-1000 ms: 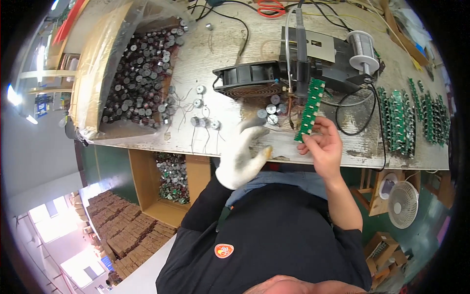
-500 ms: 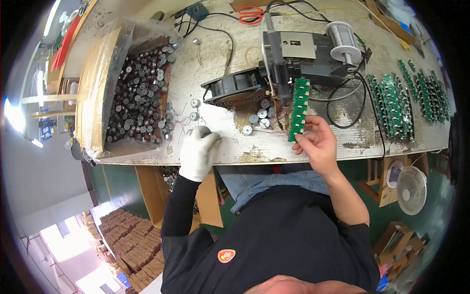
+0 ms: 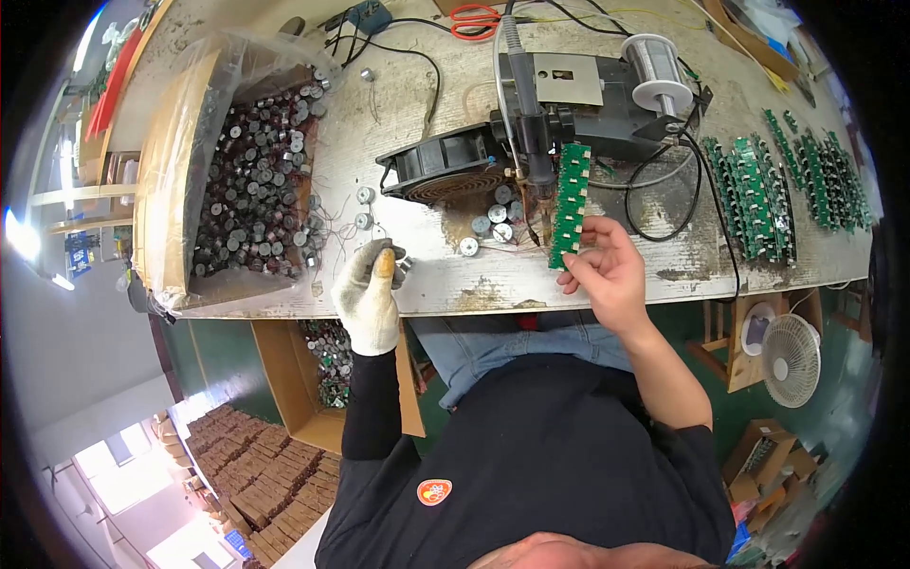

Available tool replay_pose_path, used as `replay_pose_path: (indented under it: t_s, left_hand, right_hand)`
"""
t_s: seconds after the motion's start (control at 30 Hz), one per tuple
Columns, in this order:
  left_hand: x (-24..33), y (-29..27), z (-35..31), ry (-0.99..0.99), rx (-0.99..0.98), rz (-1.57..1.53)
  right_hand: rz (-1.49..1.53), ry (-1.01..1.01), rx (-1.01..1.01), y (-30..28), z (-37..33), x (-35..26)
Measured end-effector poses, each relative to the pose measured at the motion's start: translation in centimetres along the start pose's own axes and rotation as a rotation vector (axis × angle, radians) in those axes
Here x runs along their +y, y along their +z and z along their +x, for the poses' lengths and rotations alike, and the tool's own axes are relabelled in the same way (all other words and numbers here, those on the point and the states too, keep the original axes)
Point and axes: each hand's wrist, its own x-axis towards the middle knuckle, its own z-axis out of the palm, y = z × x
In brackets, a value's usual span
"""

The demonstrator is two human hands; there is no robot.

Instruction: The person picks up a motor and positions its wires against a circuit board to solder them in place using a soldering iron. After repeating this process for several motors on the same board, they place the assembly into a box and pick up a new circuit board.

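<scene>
We're apparently gathering a small round motor (image 3: 405,266) in our curled left hand (image 3: 368,296), our right hand (image 3: 611,273) pinching the green circuit board (image 3: 571,204), steadiness needed next.

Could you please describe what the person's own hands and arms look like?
The left hand wears a white fabric glove, greyish at the fingers, with a yellow-brown stain on the thumb; a close-fitting black sleeve reaches its cuff. The right hand is ungloved, its forearm uncovered below a dark short sleeve.
</scene>
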Motion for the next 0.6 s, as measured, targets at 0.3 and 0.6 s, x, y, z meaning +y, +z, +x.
replay_pose_path:
  t_s: [0.3,0.6]
  left_hand:
    - [1.0,3.5,-2.5,-0.009,-0.071,0.104]
    - [0.6,7.8,-4.8,-0.427,-0.319,-0.077]
  right_hand:
    - [0.022,0.014,-0.001,0.1,-0.1,0.0]
    - [0.081,0.08,-0.037,0.5,-0.5,-0.5]
